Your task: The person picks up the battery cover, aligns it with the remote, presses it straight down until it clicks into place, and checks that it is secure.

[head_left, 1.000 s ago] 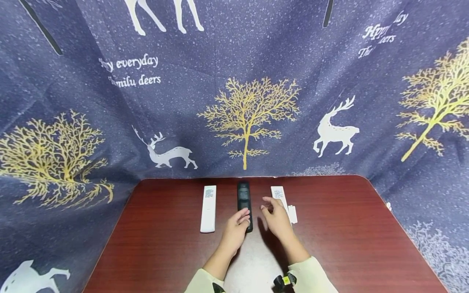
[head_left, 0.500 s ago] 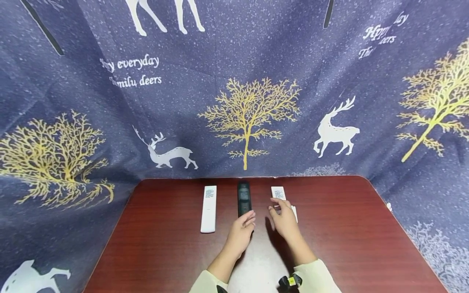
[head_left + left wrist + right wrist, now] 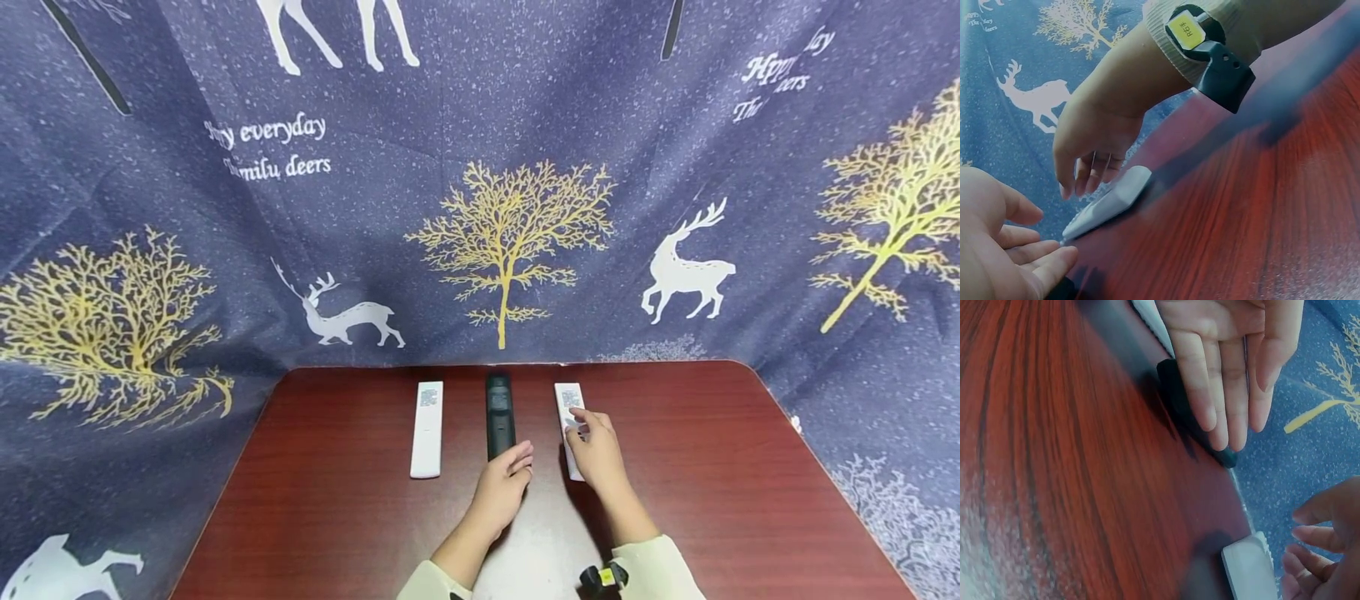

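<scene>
Three remote controls lie side by side on the table: a white one (image 3: 427,429) at left, a black one (image 3: 500,417) in the middle, a white one (image 3: 567,396) at right. My left hand (image 3: 501,492) is over the near end of the black remote, which it hides, fingers loosely extended. My right hand (image 3: 600,454) hovers over the right white remote (image 3: 1110,203), with fingers bent loosely and nothing seen between them. In the right wrist view, my left hand (image 3: 1229,362) has straight fingers beside the black remote (image 3: 1179,400). The small white cover is hidden now.
The reddish-brown wooden table (image 3: 337,517) ends at a blue hanging cloth (image 3: 450,275) printed with deer and trees. A dark wrist mount (image 3: 1222,72) is strapped at my right sleeve.
Both hands have shifted to the right and slightly nearer. The right hand now covers the spot where the small white cover showed. The three remotes have stayed in place.
</scene>
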The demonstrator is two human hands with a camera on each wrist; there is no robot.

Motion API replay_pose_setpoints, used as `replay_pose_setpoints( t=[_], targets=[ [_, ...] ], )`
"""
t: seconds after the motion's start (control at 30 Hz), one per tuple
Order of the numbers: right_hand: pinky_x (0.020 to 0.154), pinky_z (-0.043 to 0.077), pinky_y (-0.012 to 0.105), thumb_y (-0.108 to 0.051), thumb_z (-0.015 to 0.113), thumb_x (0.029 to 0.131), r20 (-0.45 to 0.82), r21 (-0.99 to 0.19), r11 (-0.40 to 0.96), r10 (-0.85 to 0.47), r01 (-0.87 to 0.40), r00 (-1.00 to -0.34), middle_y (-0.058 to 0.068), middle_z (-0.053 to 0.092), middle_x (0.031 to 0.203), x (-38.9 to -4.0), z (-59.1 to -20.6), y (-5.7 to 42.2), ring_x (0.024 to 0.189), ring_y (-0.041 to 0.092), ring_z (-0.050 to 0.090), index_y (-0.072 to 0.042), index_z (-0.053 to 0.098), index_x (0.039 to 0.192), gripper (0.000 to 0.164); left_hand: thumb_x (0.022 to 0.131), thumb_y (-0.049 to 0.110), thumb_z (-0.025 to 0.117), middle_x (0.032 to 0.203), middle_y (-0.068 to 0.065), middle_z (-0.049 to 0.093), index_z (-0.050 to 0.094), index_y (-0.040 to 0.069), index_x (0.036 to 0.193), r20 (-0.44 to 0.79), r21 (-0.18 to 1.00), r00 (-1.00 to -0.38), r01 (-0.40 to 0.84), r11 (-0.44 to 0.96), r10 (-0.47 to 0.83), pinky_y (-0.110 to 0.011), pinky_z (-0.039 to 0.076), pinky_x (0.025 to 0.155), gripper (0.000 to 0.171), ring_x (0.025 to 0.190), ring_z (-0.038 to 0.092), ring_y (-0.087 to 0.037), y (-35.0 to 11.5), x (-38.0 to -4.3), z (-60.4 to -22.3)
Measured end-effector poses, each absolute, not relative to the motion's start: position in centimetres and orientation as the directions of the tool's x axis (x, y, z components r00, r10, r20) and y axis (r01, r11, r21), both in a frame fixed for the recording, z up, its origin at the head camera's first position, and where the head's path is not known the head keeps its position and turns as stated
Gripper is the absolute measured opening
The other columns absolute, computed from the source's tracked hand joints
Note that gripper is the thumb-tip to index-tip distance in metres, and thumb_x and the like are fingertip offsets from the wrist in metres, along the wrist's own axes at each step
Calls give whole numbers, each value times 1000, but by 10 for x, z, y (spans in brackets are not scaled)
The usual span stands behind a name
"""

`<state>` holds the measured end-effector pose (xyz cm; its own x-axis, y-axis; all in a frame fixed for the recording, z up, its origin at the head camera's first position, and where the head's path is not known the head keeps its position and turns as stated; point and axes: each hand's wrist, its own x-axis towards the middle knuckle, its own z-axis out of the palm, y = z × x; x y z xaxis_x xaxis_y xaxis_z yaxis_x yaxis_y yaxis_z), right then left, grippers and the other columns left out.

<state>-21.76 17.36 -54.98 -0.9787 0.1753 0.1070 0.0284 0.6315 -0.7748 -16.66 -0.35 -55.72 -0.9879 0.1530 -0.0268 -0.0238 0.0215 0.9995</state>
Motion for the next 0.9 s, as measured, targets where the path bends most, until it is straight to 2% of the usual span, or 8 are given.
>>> replay_pose_setpoints(
  t=[0.37,0.9],
  targets=[
    [101,43,52,-13,64,91,83,-775,628,221,77,-972,22,54,132,-216,-551,184,119,37,53,-3,62,135,44,93,0,54,143,-26,57,51,-8,142,-33,997,-981,-19,70,193,-44,51,105,50,132,57,-39,5,-162,-561],
    [108,37,59,-18,65,91,18,-747,648,245,150,-969,32,45,138,-215,-553,205,129,49,41,4,55,138,52,90,4,56,135,-24,63,52,-4,143,-53,986,-977,-19,166,206,-42,52,103,53,128,60,-36,14,-160,-567]
  ],
)
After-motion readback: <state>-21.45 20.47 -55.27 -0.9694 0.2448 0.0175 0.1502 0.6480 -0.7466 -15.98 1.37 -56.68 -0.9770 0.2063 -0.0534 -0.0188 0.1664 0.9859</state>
